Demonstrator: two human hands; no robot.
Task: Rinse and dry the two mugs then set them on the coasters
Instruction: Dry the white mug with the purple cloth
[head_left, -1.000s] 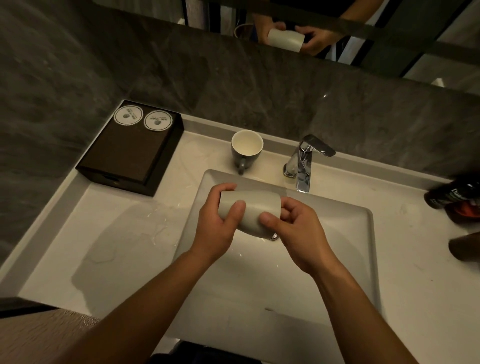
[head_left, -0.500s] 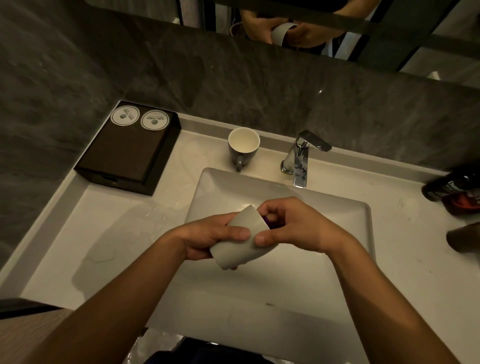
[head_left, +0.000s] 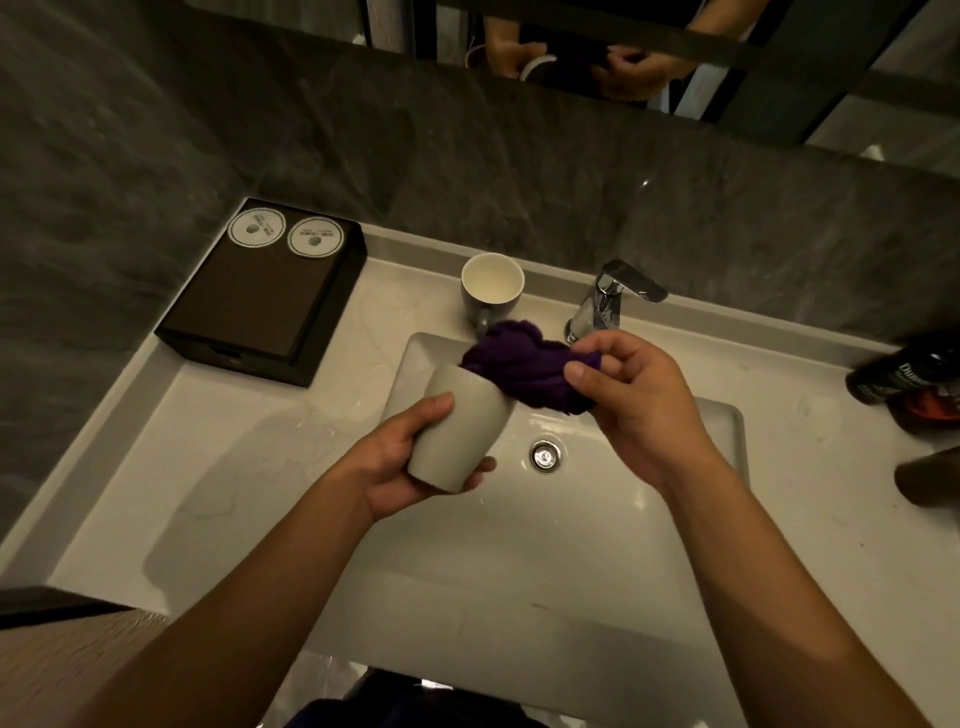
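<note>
My left hand (head_left: 415, 457) grips a pale grey mug (head_left: 457, 426) over the left part of the sink basin (head_left: 519, 545), its mouth tilted up and to the right. My right hand (head_left: 634, 405) pinches a purple cloth (head_left: 524, 369) that bulges at the mug's mouth. A second mug (head_left: 491, 291), grey outside and white inside, stands upright on the counter behind the basin, handle toward me. Two round white coasters (head_left: 257, 228) (head_left: 315, 238) lie side by side on the far end of a dark box (head_left: 254, 306) at the left.
A chrome tap (head_left: 608, 301) stands behind the basin, and the drain (head_left: 544, 456) shows at the middle. Dark bottles (head_left: 904, 379) lie on the counter's right edge. Water patches wet the white counter (head_left: 208, 467) on the left. A dark stone wall and mirror rise behind.
My hands came apart. The mug turned from mouth-down to mouth-up in my left hand, and the purple cloth came into sight in my right hand at the mug's mouth.
</note>
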